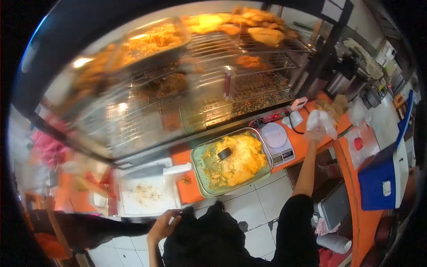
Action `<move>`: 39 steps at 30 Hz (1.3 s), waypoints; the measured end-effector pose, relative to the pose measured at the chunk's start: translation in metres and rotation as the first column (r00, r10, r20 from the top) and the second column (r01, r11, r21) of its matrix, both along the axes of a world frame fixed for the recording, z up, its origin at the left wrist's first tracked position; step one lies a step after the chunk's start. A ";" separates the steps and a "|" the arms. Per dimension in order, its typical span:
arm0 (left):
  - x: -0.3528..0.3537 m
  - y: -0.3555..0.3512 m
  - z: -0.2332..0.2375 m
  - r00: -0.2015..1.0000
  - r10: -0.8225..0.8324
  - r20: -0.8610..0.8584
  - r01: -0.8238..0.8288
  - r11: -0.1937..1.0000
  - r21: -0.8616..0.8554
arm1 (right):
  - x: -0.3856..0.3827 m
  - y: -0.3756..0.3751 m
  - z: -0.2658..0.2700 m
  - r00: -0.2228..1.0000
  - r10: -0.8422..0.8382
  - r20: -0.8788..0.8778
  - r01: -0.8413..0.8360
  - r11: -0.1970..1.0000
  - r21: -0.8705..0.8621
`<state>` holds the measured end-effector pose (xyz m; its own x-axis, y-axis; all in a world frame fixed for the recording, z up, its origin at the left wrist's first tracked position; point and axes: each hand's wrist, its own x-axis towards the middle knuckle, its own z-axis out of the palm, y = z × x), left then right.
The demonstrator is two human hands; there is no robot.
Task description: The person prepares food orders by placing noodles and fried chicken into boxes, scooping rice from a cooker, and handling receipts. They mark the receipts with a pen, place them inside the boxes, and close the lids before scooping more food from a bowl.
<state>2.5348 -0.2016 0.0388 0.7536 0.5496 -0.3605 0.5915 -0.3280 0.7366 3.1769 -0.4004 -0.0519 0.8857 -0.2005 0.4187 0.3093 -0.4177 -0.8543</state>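
Observation:
My right hand [316,134] reaches out to the right side of the counter, at a white translucent plastic bag [321,121]. Blur and the plastic hide its fingers, so their grip does not show. Low in front of my body, my left hand [163,226] has its fingers loosely bent and holds nothing I can see. Above it lies a white cutting board [147,196] with crumbs and a white-handled knife [177,169]. Between my hands stands a wire basket tray [195,165] of yellow fried food [242,160], with a black-ended tool [224,154] in it.
Behind the counter's front strip rises a glass display case [147,120] with racks of fried food. A digital scale [278,144] stands right of the basket. Farther right are brown paper bags [340,104] and a blue box [378,182]. Another person's dark sleeve [98,227] shows at lower left.

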 end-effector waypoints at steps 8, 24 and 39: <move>-0.031 -0.007 0.002 0.960 0.072 -0.269 -0.086 0.996 -0.039 | 0.068 0.029 -0.113 0.968 0.202 -0.147 -0.246 0.664 -0.706; -0.017 0.063 0.054 0.954 0.285 0.093 -0.296 0.847 0.442 | 0.070 -0.026 -0.141 0.905 0.381 0.188 -0.076 0.580 -0.811; 0.005 0.070 0.034 0.975 0.223 0.028 -0.221 0.930 0.293 | -0.108 0.134 0.168 0.791 0.459 0.405 -0.202 0.820 -0.535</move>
